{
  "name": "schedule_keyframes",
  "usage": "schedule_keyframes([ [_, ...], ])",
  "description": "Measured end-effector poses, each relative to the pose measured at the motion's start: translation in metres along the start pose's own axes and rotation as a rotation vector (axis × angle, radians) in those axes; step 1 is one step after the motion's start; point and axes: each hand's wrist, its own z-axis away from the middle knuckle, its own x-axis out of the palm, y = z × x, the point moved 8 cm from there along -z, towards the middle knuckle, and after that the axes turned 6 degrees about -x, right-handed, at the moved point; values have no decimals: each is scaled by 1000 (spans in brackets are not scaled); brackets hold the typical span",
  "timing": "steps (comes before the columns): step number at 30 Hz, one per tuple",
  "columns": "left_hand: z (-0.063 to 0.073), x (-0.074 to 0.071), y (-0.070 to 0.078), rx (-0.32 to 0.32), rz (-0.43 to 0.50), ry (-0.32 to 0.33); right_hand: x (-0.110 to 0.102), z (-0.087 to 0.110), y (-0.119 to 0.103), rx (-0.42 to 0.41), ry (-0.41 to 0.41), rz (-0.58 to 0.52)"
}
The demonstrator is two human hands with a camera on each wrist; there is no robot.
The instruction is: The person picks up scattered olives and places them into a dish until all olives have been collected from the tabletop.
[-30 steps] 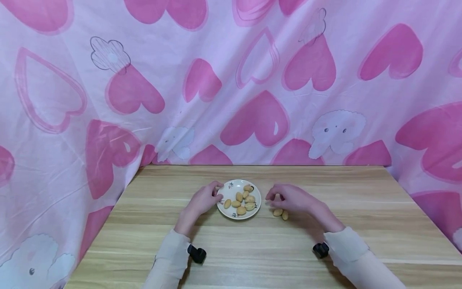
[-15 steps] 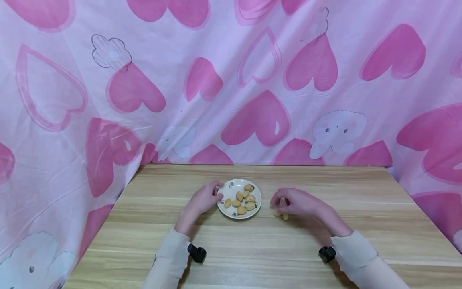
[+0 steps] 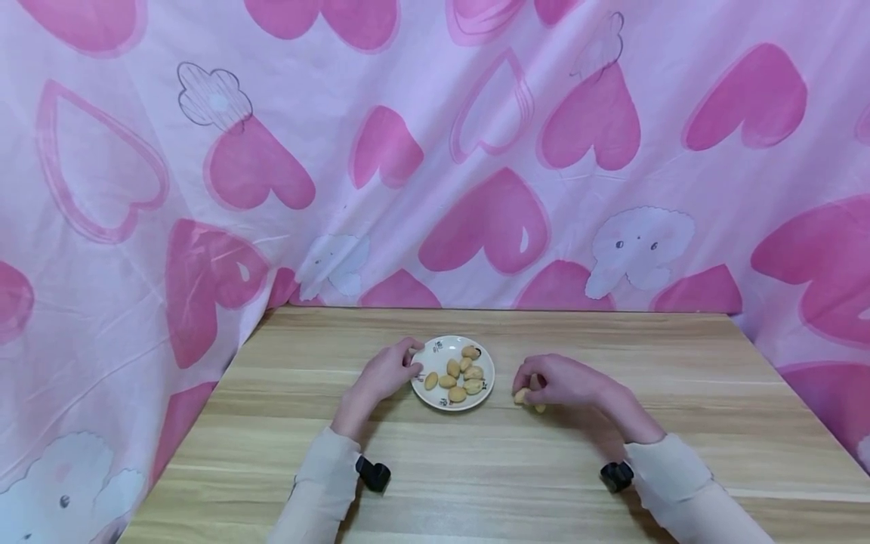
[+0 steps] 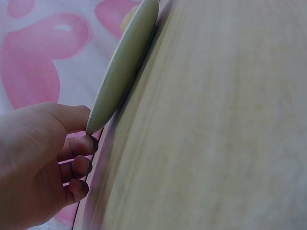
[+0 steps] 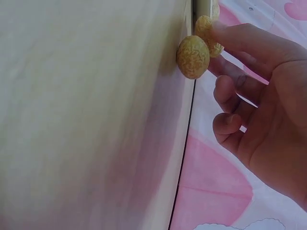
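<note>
A small white patterned plate (image 3: 440, 361) holds several tan peanuts in their shells (image 3: 453, 368). My left hand (image 3: 386, 372) grips its left rim; in the left wrist view the thumb (image 4: 74, 116) lies along the rim and the other fingers are curled near the edge. To the right of the plate, my right hand (image 3: 559, 379) pinches a peanut (image 3: 521, 395) close to the table. Another peanut (image 5: 193, 57) lies on the table beside it, mostly covered by the hand in the head view.
The wooden table (image 3: 435, 468) reaches back to a pink heart-print cloth (image 3: 381, 151) hung behind it and along both sides. A small black camera is worn on each wrist.
My right hand has moved slightly right and down from beside the plate to the loose peanuts and now pinches one. My left hand stays on the plate.
</note>
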Motion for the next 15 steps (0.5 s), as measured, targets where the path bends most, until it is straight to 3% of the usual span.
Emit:
schedule_keyframes([
  [8, 0, 1, 1, -9, 8, -1, -8, -7, -8, -6, 73, 46],
  [15, 0, 1, 0, -4, 4, 1, -13, -27, -17, -32, 119, 125],
])
